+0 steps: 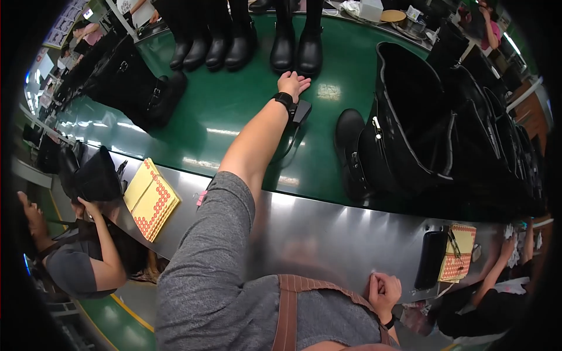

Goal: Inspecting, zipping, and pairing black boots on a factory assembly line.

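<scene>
My left hand [294, 86] reaches far out over the green table, fingers stretched and apart, holding nothing. Its fingertips are at the toes of a pair of tall black boots [283, 54]; whether they touch I cannot tell. On that wrist sits a black band, and beside it a small black box [302, 111] with a cable. Close to my body, my right hand [384, 292] is curled at the edge of the metal counter [316, 240], with nothing visible in it.
More tall black boots [216, 50] stand at the back left, and a buckled boot [140, 88] lies left. Large open boots [404, 111] crowd the right. Yellow patterned booklets [151, 199] and a black case [430, 260] lie on the counter. A person [82, 257] handles a boot at left.
</scene>
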### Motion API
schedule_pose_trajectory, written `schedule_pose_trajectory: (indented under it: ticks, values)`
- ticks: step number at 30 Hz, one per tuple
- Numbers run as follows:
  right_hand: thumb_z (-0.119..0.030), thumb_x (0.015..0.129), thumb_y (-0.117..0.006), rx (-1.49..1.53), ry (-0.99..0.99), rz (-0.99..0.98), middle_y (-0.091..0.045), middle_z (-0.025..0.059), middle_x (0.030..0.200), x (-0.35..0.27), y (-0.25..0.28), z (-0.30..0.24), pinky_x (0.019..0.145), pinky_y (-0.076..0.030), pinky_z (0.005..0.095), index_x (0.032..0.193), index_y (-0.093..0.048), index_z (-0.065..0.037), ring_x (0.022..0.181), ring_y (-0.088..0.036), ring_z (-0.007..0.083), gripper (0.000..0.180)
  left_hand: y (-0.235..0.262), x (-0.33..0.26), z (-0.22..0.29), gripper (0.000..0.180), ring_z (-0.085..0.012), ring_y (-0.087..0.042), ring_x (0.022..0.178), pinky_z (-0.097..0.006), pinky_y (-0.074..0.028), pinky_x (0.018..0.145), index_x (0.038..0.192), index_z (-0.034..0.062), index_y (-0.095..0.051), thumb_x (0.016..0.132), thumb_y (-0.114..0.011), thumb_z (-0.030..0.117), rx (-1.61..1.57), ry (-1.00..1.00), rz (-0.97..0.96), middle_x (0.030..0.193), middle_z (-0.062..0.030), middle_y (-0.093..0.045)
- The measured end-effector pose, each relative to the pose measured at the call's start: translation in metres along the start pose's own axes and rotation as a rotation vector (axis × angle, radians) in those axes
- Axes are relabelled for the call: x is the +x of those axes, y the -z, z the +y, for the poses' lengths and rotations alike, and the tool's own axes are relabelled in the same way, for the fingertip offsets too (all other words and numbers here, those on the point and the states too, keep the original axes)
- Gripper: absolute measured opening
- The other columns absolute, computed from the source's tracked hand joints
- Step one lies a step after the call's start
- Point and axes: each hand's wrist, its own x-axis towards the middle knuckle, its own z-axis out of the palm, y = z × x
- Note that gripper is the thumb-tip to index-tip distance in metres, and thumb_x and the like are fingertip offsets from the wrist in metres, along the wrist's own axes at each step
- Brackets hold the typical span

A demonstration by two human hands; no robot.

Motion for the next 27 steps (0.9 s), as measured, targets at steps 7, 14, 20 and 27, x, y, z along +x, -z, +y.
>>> schedule_pose_trajectory:
  ticks: [7, 14, 20, 27]
  values:
    - [-0.002, 0.074, -0.071, -0.03, -0.033, -0.022, -0.041, -0.0008, 0.054, 0.001, 0.0, 0.001, 0.053, -0.03, 0.0326, 0.08, -0.064, -0.008, 0.049, -0.041, 0.0169, 0.011, -0.008, 0.03, -0.008, 0.035, -0.0455, -0.059, 0.106, -0.05, -0.056, 0.088, 0.131, -0.0074, -0.027, 0.103, -0.03, 0.013, 0.009, 0.035, -0.068, 0.128, -0.0341, -0.042]
    - [-0.003, 0.074, -0.071, -0.023, -0.048, -0.041, -0.04, -0.0012, 0.055, 0.003, -0.002, 0.003, 0.053, -0.03, 0.0319, 0.079, -0.063, -0.008, 0.049, -0.04, 0.0163, 0.011, -0.001, 0.047, -0.01, 0.041, -0.0479, -0.065, 0.091, -0.052, -0.06, 0.076, 0.136, -0.0007, -0.023, 0.097, -0.032, 0.002, -0.112, 0.068, -0.039, 0.121, -0.03, -0.048]
    - [-0.002, 0.073, -0.071, -0.027, -0.059, -0.048, -0.04, -0.0016, 0.055, 0.002, -0.001, 0.005, 0.053, -0.03, 0.0315, 0.079, -0.062, -0.009, 0.049, -0.039, 0.0159, 0.012, 0.003, 0.056, -0.006, 0.037, -0.0493, -0.064, 0.09, -0.053, -0.061, 0.074, 0.13, -0.0025, -0.028, 0.094, -0.032, -0.002, -0.258, 0.123, -0.077, 0.118, -0.031, -0.05]
    - [-0.002, 0.073, -0.071, -0.019, -0.057, -0.045, -0.041, -0.0013, 0.055, 0.003, -0.001, 0.004, 0.053, -0.03, 0.0314, 0.079, -0.062, -0.009, 0.048, -0.039, 0.0161, 0.013, -0.013, 0.039, -0.02, 0.069, -0.0369, -0.067, 0.09, -0.042, -0.057, 0.077, 0.141, 0.007, -0.031, 0.078, -0.044, -0.017, -0.171, -0.041, 0.157, 0.112, -0.0223, -0.057]
